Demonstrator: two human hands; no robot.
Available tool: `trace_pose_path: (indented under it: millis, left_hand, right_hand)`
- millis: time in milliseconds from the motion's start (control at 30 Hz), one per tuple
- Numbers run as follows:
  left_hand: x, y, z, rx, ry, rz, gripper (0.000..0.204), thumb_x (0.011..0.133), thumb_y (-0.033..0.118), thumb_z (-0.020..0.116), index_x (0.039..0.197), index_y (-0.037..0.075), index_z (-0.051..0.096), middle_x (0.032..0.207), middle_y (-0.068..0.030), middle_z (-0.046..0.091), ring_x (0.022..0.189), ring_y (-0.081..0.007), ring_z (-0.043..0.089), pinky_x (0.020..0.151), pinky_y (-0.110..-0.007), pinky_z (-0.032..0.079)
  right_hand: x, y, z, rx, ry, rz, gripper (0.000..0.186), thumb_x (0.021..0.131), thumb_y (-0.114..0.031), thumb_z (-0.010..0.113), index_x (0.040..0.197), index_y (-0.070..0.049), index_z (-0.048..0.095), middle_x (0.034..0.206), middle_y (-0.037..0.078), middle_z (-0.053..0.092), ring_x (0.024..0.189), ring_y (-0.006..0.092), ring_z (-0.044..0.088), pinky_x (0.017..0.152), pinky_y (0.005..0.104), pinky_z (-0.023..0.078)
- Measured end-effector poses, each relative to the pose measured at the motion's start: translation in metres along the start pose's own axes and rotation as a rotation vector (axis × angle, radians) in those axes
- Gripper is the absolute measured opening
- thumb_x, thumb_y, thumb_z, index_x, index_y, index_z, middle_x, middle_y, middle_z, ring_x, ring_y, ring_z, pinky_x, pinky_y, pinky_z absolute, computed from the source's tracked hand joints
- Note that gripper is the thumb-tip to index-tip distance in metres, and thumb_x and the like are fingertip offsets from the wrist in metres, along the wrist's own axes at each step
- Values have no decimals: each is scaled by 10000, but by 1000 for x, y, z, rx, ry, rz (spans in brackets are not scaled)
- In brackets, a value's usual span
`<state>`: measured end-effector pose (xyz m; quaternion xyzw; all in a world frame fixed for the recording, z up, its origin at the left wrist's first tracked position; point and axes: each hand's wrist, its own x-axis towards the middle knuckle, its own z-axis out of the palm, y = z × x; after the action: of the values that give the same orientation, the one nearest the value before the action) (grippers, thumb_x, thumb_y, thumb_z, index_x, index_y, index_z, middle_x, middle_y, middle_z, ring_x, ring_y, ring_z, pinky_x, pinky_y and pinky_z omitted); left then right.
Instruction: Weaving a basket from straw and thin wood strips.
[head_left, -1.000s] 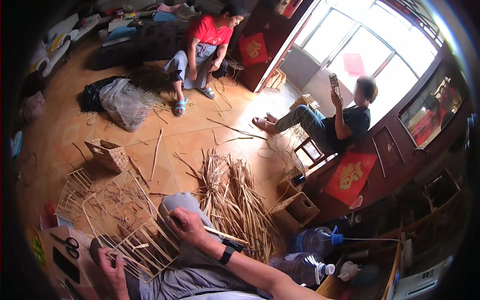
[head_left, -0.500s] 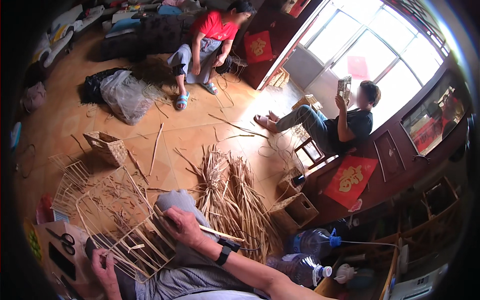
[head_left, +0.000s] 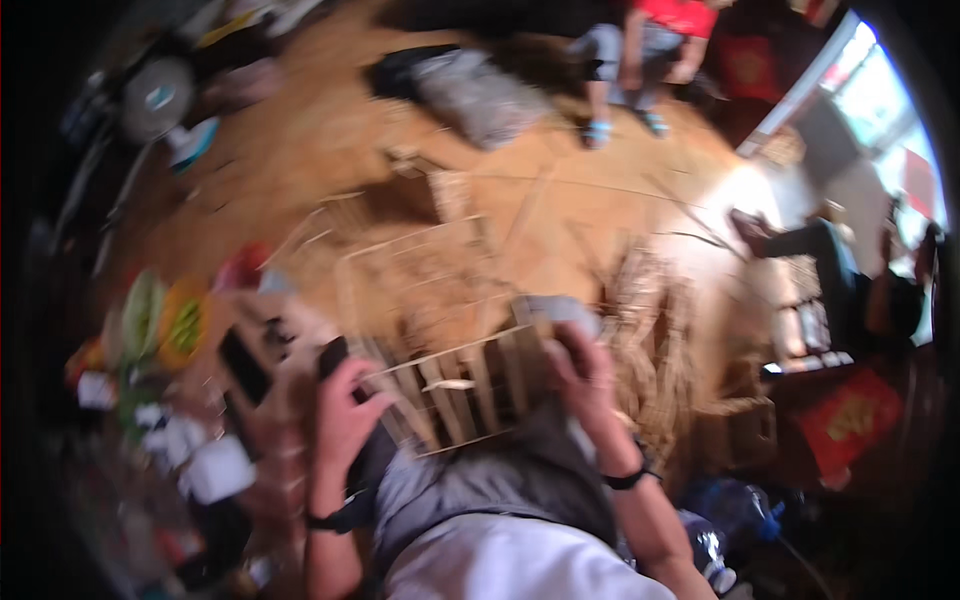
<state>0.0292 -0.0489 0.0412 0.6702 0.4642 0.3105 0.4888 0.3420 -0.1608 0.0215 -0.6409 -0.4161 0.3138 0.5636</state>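
An open basket frame of thin pale sticks rests across my lap, with flat strips running along its near side. A short light strip sticks out at its middle. My left hand is closed at the frame's left corner, thumb toward the sticks. At the right corner my right hand has its fingers bent round the edge; motion blurs them, and whether a strip is also in them cannot be made out. Grey cloth covers the knee beside it.
Bundles of dried stalks lie right of my knee. A woven box stands ahead. Left, a box top bears scissors and a black phone. Large water bottles stand at lower right. A person in red sits far off.
My view has swung left, so the room appears shifted right. My right hand has come to the frame's right corner; the long strip it held no longer shows clearly.
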Motion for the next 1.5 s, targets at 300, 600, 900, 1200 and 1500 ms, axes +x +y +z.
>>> trace_pose_path:
  millis: [300,600,900,1200,1500]
  left_hand:
    - [-10,11,-24,89,-107,-62,315,852,-5,842,1136,15,708,966,0,727,856,-72,663,795,-262,558]
    - [-2,10,-42,-5,-283,-59,280,980,67,767,1240,-17,705,1061,-37,759,988,-82,696,880,-268,565]
    - [4,5,-37,-10,-244,37,189,1049,55,650,1204,-28,718,991,-43,751,929,-78,696,832,-267,567]
    - [2,3,-34,-118,-222,12,184,1039,73,679,1181,-32,728,966,-32,752,886,-73,691,800,-272,570]
    - [-3,6,-33,-142,-214,-11,209,1083,94,612,1215,-47,692,945,-69,764,861,-135,751,799,-287,589]
  right_hand:
    - [-16,-87,82,-257,-458,-357,169,921,-43,793,1066,-44,704,907,129,669,774,360,695,661,422,556]
    - [-4,-85,123,-691,-477,-521,203,984,-237,735,936,-65,639,853,126,633,704,372,704,582,456,552]
    - [-2,-80,131,-772,-422,-532,262,993,-283,729,888,-62,636,848,102,639,716,327,709,582,426,543]
    - [-3,-83,120,-766,-595,-1003,402,850,-167,649,1247,-126,698,1236,92,600,1070,280,583,957,460,479]
    - [37,-69,147,-349,-373,-588,186,804,-157,843,959,-84,768,875,95,714,832,312,675,722,408,534]
